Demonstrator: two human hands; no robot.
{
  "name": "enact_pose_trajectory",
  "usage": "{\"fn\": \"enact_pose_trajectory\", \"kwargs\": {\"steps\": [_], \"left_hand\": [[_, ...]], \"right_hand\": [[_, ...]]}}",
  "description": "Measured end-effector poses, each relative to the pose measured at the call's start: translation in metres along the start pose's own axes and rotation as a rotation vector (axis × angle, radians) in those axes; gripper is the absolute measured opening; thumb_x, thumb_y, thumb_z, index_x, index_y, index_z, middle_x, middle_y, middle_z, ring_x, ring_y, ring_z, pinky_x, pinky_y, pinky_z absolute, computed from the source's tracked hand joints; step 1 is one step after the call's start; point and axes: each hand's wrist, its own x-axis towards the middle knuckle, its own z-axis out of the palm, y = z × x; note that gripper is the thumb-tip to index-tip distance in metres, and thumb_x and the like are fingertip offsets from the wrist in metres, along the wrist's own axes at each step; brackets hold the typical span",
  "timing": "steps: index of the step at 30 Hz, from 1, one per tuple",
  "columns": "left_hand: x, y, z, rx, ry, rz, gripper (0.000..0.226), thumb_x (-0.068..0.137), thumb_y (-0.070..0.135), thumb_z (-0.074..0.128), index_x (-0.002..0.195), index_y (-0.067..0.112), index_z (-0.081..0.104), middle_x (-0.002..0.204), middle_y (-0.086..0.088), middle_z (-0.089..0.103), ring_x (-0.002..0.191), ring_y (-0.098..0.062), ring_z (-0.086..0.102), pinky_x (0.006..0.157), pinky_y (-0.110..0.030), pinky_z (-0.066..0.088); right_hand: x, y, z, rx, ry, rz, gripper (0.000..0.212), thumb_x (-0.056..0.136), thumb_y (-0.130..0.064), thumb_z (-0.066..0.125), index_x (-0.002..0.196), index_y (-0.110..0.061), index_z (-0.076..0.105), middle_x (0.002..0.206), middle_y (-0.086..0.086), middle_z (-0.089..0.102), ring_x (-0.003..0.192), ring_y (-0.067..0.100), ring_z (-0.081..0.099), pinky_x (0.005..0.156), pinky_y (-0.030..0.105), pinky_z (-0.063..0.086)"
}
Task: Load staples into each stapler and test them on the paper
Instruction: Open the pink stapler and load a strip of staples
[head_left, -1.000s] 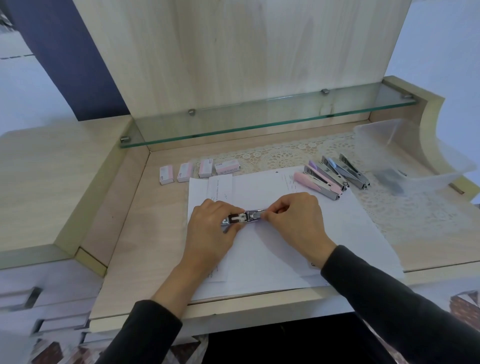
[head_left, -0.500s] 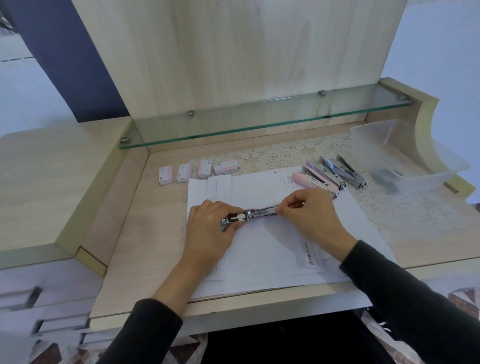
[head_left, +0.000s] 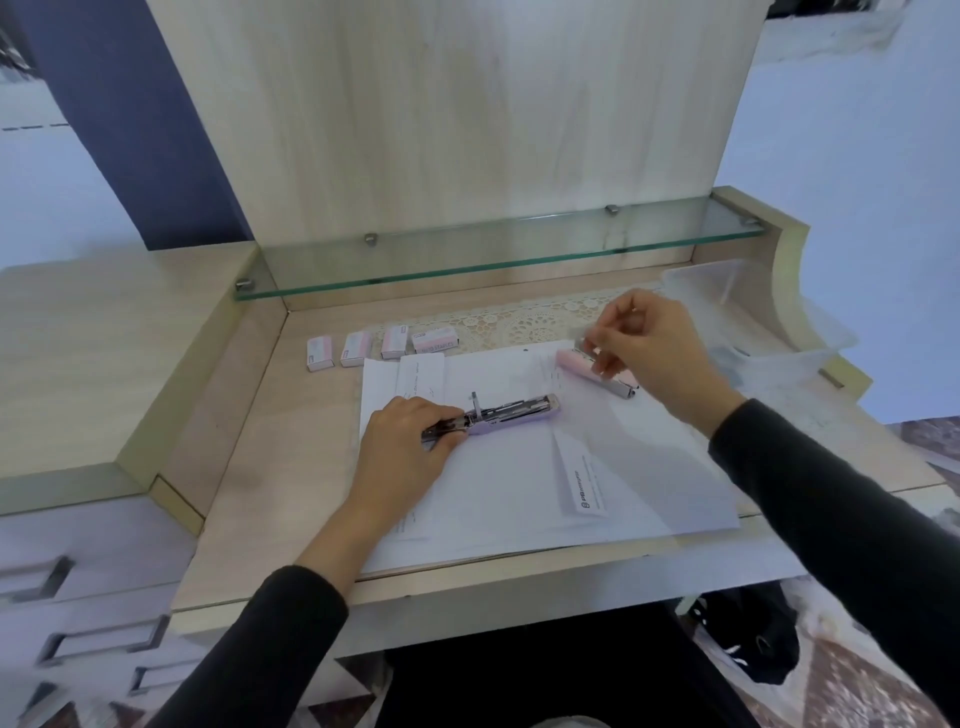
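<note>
A lilac stapler (head_left: 511, 410) lies flipped open on the white paper sheets (head_left: 519, 488), its metal staple channel facing up. My left hand (head_left: 405, 441) grips its left end, fingers curled over it. My right hand (head_left: 654, 353) is lifted off that stapler and hovers with curled fingers at the paper's far right corner, over the row of other staplers. Only the pink stapler (head_left: 574, 362) of that row shows clearly. The fingertips are blurred, so I cannot tell whether they pinch anything. Several small pink staple boxes (head_left: 384, 345) stand in a row behind the paper.
A clear plastic tub (head_left: 753, 312) sits at the back right on a lace mat (head_left: 519, 322). A glass shelf (head_left: 493, 249) overhangs the back of the desk. A folded slip of paper (head_left: 579, 480) lies on the sheets. Drawers are at the lower left.
My right hand let go of the open stapler's right end and moved up and right to the other staplers. My left hand stayed on the stapler's left end.
</note>
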Motion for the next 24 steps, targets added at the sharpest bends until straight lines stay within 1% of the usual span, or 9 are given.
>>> {"fn": "enact_pose_trajectory", "kwargs": {"steps": [3,5,7,10,12,14,16,18,24], "left_hand": [[0.000,0.001,-0.001,-0.001,0.001,-0.009,0.017,0.077,0.017,0.074,0.094,0.014,0.072,0.085,-0.002,0.070,0.082,-0.023,0.059,0.075,-0.034,0.046],[0.000,0.002,-0.001,-0.001,0.000,-0.014,0.017,0.077,0.017,0.073,0.094,0.014,0.072,0.087,-0.002,0.070,0.083,-0.023,0.059,0.076,-0.032,0.045],[0.000,0.001,-0.002,0.002,0.002,-0.006,0.018,0.077,0.016,0.074,0.094,0.013,0.072,0.086,-0.003,0.070,0.083,-0.024,0.059,0.075,-0.032,0.045],[0.000,0.003,-0.002,0.022,0.002,-0.003,0.018,0.076,0.016,0.074,0.094,0.011,0.072,0.086,-0.004,0.070,0.082,-0.025,0.058,0.074,-0.032,0.044],[0.000,0.003,-0.002,0.030,0.007,0.007,0.018,0.075,0.014,0.075,0.093,0.010,0.073,0.084,-0.005,0.070,0.080,-0.025,0.059,0.072,-0.030,0.043],[0.000,0.003,-0.002,0.034,0.012,0.015,0.018,0.074,0.013,0.076,0.092,0.010,0.073,0.082,-0.005,0.070,0.079,-0.026,0.059,0.070,-0.028,0.042],[-0.001,0.004,-0.002,0.035,0.018,0.016,0.018,0.074,0.013,0.076,0.091,0.010,0.073,0.082,-0.005,0.069,0.078,-0.025,0.059,0.069,-0.027,0.041],[-0.001,0.004,-0.002,0.035,0.019,0.013,0.019,0.074,0.014,0.076,0.092,0.010,0.073,0.082,-0.005,0.069,0.078,-0.025,0.059,0.069,-0.026,0.039],[-0.001,0.003,-0.001,0.037,0.009,-0.001,0.019,0.075,0.016,0.075,0.094,0.012,0.072,0.084,-0.004,0.069,0.081,-0.023,0.058,0.071,-0.026,0.040]], "right_hand": [[0.017,-0.012,-0.021,-0.061,0.079,-0.051,0.021,0.084,0.002,0.057,0.072,-0.014,0.049,0.067,0.007,0.063,0.039,0.006,0.054,0.045,0.020,0.050],[0.028,-0.013,-0.038,-0.143,0.138,-0.078,0.015,0.084,0.000,0.057,0.079,-0.013,0.052,0.067,0.005,0.063,0.037,0.004,0.053,0.044,0.020,0.049],[0.037,-0.010,-0.057,-0.260,0.190,-0.097,0.008,0.084,-0.003,0.057,0.087,-0.010,0.057,0.066,0.003,0.062,0.037,0.002,0.054,0.042,0.015,0.047],[0.043,0.001,-0.080,-0.433,0.233,-0.110,0.008,0.084,-0.004,0.057,0.084,-0.009,0.063,0.068,0.007,0.061,0.038,-0.004,0.052,0.041,0.006,0.041],[0.043,0.010,-0.090,-0.530,0.248,-0.102,0.011,0.082,-0.001,0.056,0.083,-0.006,0.065,0.071,0.010,0.060,0.042,-0.009,0.051,0.044,0.004,0.040],[0.041,0.019,-0.095,-0.620,0.250,-0.072,0.014,0.080,0.000,0.055,0.079,-0.010,0.065,0.072,0.012,0.062,0.045,-0.012,0.052,0.049,0.004,0.040],[0.039,0.026,-0.099,-0.666,0.243,-0.035,0.017,0.079,0.000,0.055,0.077,-0.012,0.066,0.076,0.014,0.066,0.047,0.000,0.055,0.053,0.011,0.044],[0.037,0.031,-0.101,-0.688,0.238,-0.001,0.017,0.080,0.000,0.054,0.079,-0.011,0.066,0.080,0.013,0.067,0.056,0.012,0.055,0.064,0.025,0.051],[0.039,0.034,-0.104,-0.694,0.252,0.004,0.017,0.081,0.000,0.053,0.085,-0.008,0.068,0.082,0.012,0.064,0.067,0.024,0.057,0.072,0.032,0.052]]}}
